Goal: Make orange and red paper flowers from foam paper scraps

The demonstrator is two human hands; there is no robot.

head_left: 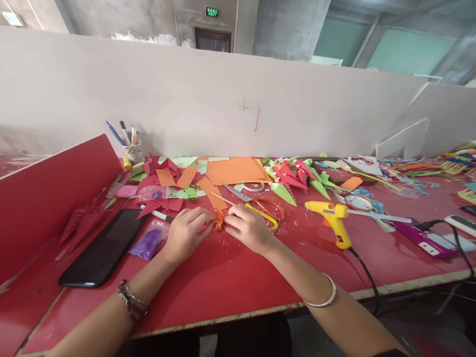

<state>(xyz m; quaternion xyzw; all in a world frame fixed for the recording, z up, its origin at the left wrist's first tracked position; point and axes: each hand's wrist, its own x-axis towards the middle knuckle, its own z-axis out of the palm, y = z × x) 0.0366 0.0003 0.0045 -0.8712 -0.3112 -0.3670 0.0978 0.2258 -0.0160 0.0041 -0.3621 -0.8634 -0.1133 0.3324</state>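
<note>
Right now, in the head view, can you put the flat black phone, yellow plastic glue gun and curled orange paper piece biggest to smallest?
1. Flat black phone
2. Yellow plastic glue gun
3. Curled orange paper piece, between the left hand and right hand; part may be hidden

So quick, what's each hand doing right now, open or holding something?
Left hand: closed, pinching the curled orange piece.
Right hand: closed, with a thin pale stick in its grip, at the curled orange piece's other side.
</note>
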